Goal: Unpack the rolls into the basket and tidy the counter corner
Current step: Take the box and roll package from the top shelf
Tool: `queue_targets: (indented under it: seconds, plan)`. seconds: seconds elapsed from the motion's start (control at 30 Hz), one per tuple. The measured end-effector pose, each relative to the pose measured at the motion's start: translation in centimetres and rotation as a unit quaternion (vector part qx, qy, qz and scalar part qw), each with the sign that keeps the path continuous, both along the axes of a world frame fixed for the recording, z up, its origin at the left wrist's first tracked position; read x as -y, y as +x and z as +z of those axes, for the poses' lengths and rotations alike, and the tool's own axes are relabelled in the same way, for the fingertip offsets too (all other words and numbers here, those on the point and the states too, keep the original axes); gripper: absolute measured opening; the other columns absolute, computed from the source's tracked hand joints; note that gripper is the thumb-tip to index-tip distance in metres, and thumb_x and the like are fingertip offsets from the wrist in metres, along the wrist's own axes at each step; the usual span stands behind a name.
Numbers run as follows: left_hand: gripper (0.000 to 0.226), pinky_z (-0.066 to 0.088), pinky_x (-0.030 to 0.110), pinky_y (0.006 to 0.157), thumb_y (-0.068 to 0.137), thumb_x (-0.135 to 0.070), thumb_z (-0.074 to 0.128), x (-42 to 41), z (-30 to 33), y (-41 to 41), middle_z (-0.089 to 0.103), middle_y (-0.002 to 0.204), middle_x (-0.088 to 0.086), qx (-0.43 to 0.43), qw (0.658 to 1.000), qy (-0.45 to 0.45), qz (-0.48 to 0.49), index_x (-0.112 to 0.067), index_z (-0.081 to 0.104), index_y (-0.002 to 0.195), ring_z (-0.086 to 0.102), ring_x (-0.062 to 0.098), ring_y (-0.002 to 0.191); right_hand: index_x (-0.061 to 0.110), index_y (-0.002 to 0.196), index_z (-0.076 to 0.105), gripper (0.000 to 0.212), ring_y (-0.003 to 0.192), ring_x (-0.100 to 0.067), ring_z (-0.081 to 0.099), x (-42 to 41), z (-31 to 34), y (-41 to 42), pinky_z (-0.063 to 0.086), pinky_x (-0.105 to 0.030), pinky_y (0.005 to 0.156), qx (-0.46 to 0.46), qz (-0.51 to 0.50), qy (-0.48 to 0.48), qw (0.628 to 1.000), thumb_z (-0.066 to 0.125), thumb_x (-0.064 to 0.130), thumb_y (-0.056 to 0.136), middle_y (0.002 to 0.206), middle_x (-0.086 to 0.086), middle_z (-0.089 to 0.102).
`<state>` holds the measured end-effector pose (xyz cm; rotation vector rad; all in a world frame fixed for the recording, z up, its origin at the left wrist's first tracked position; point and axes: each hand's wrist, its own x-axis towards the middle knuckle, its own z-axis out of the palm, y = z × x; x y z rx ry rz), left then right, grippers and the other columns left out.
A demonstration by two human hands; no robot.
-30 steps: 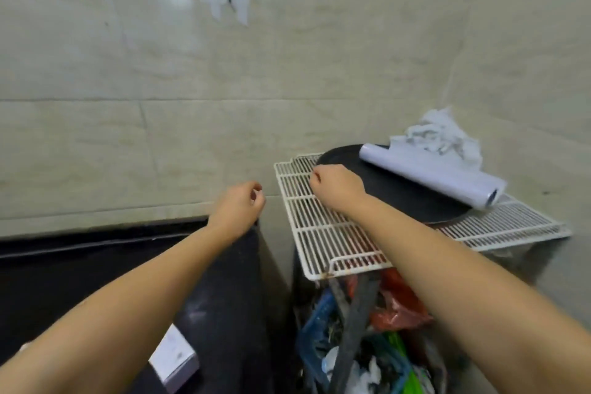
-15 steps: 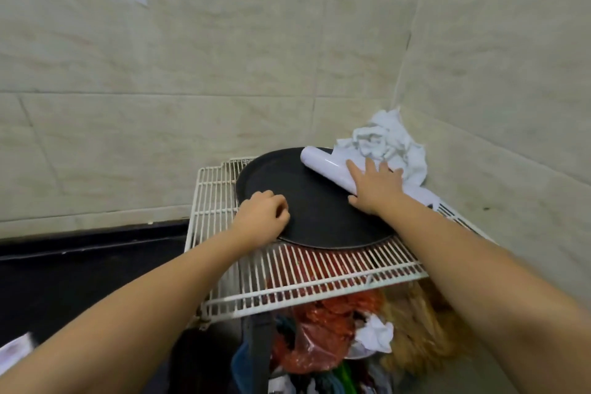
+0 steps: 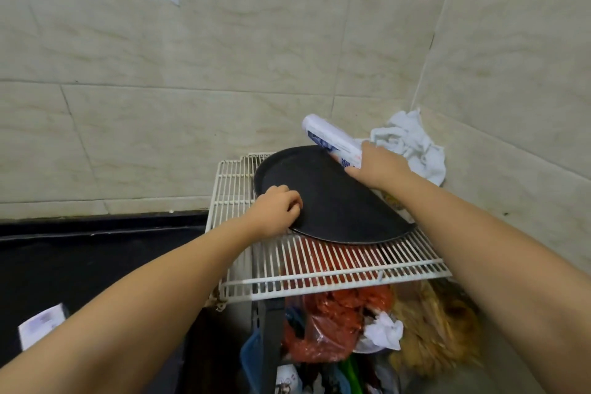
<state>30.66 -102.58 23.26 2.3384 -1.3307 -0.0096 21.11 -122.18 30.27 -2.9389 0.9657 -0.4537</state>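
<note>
Above black tray [image 3: 332,201], right hand [image 3: 379,166] grips white roll [image 3: 329,141].

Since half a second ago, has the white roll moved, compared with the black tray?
Yes. The white roll lay flat on the black tray; now the right hand holds it lifted, its far end tilted up above the tray's back rim.

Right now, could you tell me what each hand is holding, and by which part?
The right hand grips the white roll around its near end, lifting it. The left hand pinches the black tray at its near-left rim.
</note>
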Motion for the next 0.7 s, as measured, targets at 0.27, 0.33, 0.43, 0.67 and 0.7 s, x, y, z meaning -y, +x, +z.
queue_targets:
  seconds: [0.27,0.33,0.43,0.67,0.7]
  plan:
    - [0.020,0.041,0.032,0.078,0.089,-0.015,0.046,-13.1,-0.6,4.4,0.055,0.099,0.004,-0.015,0.993,-0.092,0.078,-0.015,0.061,0.102,0.055,0.025,0.093,0.014,0.118,0.054,0.046,0.099,-0.034,0.062,-16.3,5.2,6.9,0.048,-0.035,0.080,0.078,0.182,0.149,0.969,0.054,0.044,0.083,0.112,-0.014,0.065]
    - [0.021,0.046,0.037,0.079,0.088,-0.013,0.046,-18.0,-1.7,5.9,0.060,0.105,0.011,-0.017,0.987,-0.089,0.136,-0.012,0.062,0.101,0.057,0.030,0.094,0.012,0.119,0.054,0.048,0.102,-0.033,0.062,-21.8,5.1,8.7,0.047,-0.034,0.080,0.075,0.216,0.188,0.955,0.054,0.045,0.083,0.114,-0.015,0.064]
    - [0.021,0.049,0.040,0.080,0.087,-0.013,0.046,-25.0,-4.1,7.1,0.061,0.104,0.012,-0.022,0.974,-0.078,0.212,-0.011,0.064,0.098,0.057,0.031,0.096,0.014,0.102,0.059,0.030,0.086,-0.029,0.061,-29.5,3.4,10.3,0.044,-0.030,0.073,0.071,0.274,0.261,0.923,0.056,0.039,0.085,0.098,-0.013,0.065]
    - [0.051,0.039,0.049,0.093,0.089,-0.044,0.044,-34.1,-13.7,7.2,0.042,0.129,0.021,-0.171,0.864,0.072,0.468,-0.009,0.041,0.126,0.039,0.040,0.121,0.016,0.114,0.050,0.048,0.085,-0.023,0.059,-38.8,-9.4,10.8,0.042,-0.026,0.063,-0.019,0.206,0.412,0.887,0.059,0.048,0.079,0.103,-0.005,0.061]
    - [0.064,0.036,0.049,0.097,0.087,-0.052,0.044,-34.3,-15.0,6.9,0.038,0.134,0.022,-0.211,0.840,0.079,0.493,-0.008,0.035,0.132,0.035,0.041,0.124,0.015,0.115,0.046,0.051,0.084,-0.023,0.058,-38.8,-11.3,10.5,0.043,-0.027,0.064,-0.042,0.187,0.416,0.889,0.059,0.050,0.079,0.107,-0.007,0.061]
